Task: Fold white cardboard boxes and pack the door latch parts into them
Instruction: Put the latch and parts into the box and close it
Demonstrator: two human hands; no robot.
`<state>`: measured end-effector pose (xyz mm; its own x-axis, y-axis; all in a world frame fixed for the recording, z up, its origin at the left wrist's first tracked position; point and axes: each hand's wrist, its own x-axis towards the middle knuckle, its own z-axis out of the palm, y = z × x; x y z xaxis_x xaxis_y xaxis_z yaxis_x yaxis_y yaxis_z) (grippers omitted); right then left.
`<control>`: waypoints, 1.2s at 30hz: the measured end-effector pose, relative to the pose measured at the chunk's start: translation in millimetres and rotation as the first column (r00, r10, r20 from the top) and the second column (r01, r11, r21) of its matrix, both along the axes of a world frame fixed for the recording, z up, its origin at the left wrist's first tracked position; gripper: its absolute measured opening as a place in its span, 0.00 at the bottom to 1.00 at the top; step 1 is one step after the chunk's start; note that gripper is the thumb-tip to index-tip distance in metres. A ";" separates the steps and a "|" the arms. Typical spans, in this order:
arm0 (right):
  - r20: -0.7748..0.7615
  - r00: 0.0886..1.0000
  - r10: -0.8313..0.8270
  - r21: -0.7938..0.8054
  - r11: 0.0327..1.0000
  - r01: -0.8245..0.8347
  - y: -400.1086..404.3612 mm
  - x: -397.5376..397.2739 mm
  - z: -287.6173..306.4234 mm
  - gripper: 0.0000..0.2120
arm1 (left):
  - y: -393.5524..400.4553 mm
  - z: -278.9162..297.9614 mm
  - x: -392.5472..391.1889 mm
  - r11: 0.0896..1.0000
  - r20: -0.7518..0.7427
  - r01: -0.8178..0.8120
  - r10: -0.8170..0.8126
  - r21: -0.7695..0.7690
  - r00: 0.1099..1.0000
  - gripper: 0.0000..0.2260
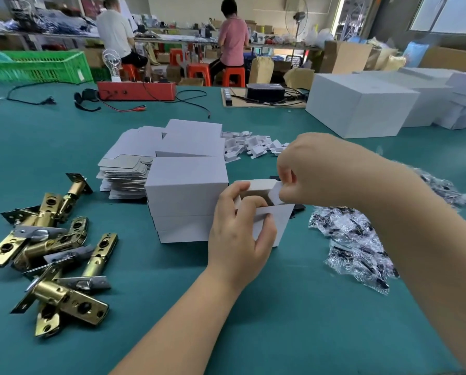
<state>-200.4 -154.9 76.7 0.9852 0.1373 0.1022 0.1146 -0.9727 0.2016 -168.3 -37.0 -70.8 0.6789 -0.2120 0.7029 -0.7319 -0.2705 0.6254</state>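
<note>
Folding is the step in hand: left hand [240, 228] grips the half-formed box [269, 220] beside the stack of finished boxes [185, 196] on the counter [253, 320], right hand [315, 171] pinches its end flap [276, 192], which likely needs tucking in before a latch [72, 301] goes inside.

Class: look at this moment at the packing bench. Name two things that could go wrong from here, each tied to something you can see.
1. The left hand grips the open box while the right hand pinches its flap; too firm a squeeze may crease the thin card.
2. The stack of folded boxes stands touching the left hand; a nudge could topple it.
</note>
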 end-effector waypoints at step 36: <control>-0.216 0.814 -0.539 0.913 -0.408 -0.028 -68.5 23.6 -127.4 0.04 | 5.5 -1.9 2.2 0.997 0.055 0.039 -0.035 -0.060 0.998 0.10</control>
